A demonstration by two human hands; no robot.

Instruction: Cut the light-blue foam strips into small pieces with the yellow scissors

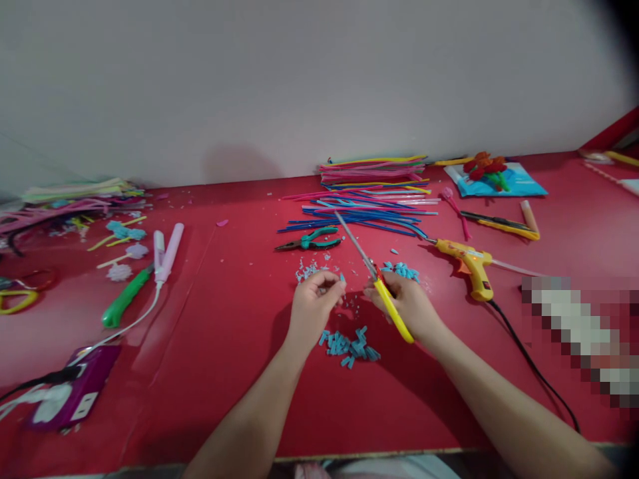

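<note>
Red covers the tabletop (224, 359) under both bare hands, which I watch through the head camera. My left hand (315, 296) is drawn in narrow, thumb and fingers pinching a small blue piece (342, 278) whose tip shows above them. My right hand (413, 303) is closed around yellow-handled scissors (394, 311), their blades slanting away and to the left; from here I cannot tell whether the blades are parted. Nearer me, between my forearms, lies a loose heap of cut blue strips (344, 344), and just beyond my right hand I see a second cluster of blue bits (407, 271). Pale clippings (307, 269) are scattered just past my left hand. Behind them, teal-handled pliers (319, 239) lie with the nose pointing left, near a spread of dark blue stems (349, 219). Off to my right, a yellow glue gun (466, 259) lies on its side, its nozzle pointing left; off to my left, a green-handled tool (127, 296) lies beside a pink tong-shaped tool (170, 256).
</note>
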